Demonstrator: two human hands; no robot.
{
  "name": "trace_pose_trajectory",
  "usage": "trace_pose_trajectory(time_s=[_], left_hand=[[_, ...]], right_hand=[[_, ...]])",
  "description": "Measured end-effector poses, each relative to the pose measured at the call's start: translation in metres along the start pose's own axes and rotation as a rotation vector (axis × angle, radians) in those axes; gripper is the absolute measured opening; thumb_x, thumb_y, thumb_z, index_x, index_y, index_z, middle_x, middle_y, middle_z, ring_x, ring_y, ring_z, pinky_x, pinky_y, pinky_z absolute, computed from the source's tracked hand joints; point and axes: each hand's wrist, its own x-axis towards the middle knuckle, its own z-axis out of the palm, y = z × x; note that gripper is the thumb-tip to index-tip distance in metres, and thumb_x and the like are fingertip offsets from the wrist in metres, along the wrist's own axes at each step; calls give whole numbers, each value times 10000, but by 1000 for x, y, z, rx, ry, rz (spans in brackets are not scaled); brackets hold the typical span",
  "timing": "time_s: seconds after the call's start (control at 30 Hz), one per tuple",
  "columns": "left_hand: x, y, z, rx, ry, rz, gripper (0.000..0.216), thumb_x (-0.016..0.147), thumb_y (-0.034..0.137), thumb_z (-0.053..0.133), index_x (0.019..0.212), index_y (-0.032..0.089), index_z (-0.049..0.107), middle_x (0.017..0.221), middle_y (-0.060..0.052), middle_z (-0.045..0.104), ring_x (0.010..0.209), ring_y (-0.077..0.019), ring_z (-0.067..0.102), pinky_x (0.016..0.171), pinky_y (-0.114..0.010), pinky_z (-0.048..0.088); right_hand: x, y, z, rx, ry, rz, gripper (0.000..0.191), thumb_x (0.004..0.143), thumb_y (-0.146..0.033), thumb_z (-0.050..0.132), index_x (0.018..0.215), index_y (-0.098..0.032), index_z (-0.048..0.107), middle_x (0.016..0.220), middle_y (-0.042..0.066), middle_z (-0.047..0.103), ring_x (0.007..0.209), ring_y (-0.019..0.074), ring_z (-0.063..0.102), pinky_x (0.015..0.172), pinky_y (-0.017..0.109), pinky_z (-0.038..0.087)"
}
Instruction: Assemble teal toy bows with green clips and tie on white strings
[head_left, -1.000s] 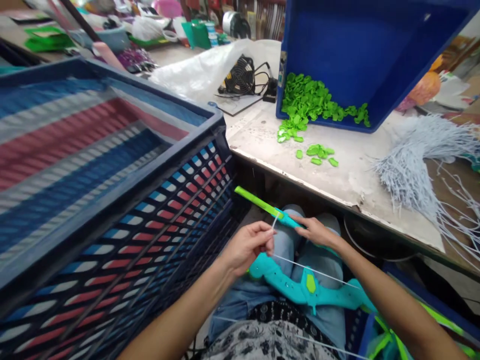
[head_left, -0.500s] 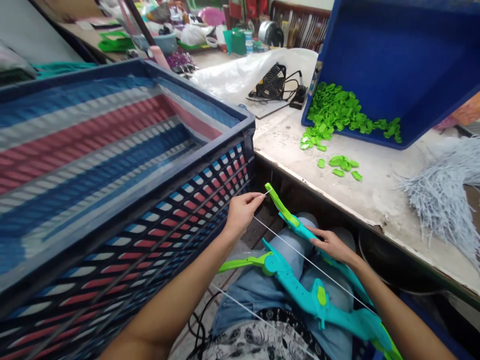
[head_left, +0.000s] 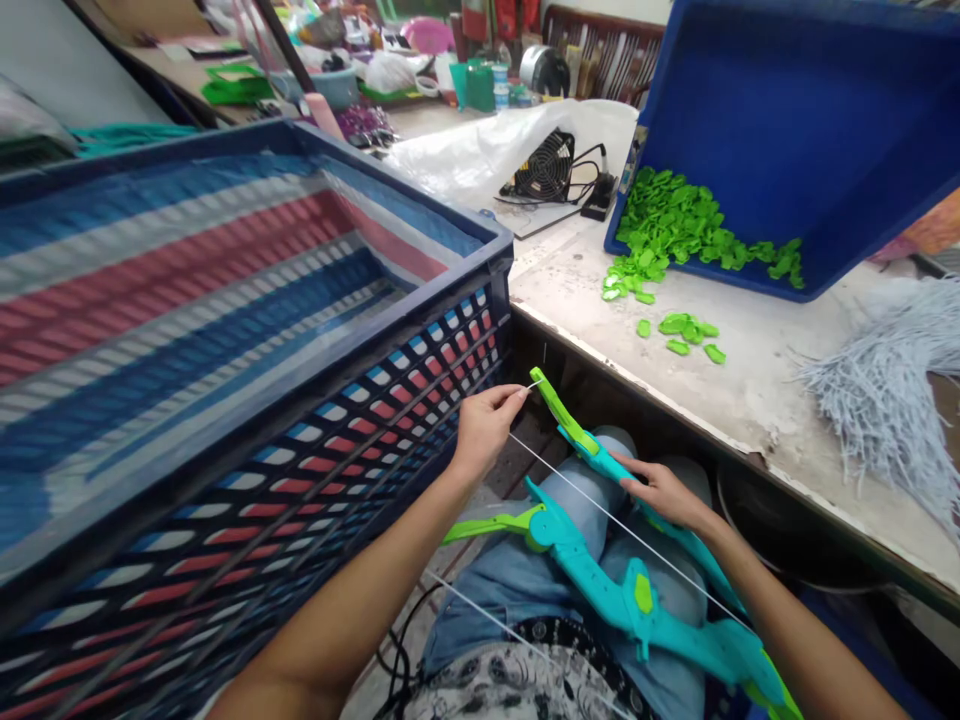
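Note:
My left hand (head_left: 484,428) pinches the end of a thin white string (head_left: 600,512) right at the green tip (head_left: 561,410) of a teal toy bow (head_left: 607,465). My right hand (head_left: 664,492) grips the teal limb of that bow lower down, over my lap. The string runs taut from the pinch down to the right. A second teal and green toy bow (head_left: 600,575) lies across my jeans, with its own string below it.
A large blue mesh crate (head_left: 247,400) lined with a striped bag fills the left. On the worn table (head_left: 750,380) stand a tipped blue bin (head_left: 787,130) spilling small green parts (head_left: 679,225), a bundle of grey-white strings (head_left: 892,390), and a black fan (head_left: 546,165).
One second ago my left hand held the string near the bow's middle; it has moved up to the green tip, and the bow has swung more upright. Little differs over the last half second.

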Motion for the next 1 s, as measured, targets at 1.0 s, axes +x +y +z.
trace_pose_trajectory(time_s=[1.0], left_hand=[[-29, 1, 6, 110, -78, 76, 193, 747, 335, 617, 849, 173, 636, 505, 78, 404, 469, -85, 370, 477, -207, 277]], right_hand=[[9, -44, 21, -501, 422, -309, 366, 890, -404, 547, 1201, -243, 652, 1051, 108, 677, 962, 269, 622, 852, 427, 531]])
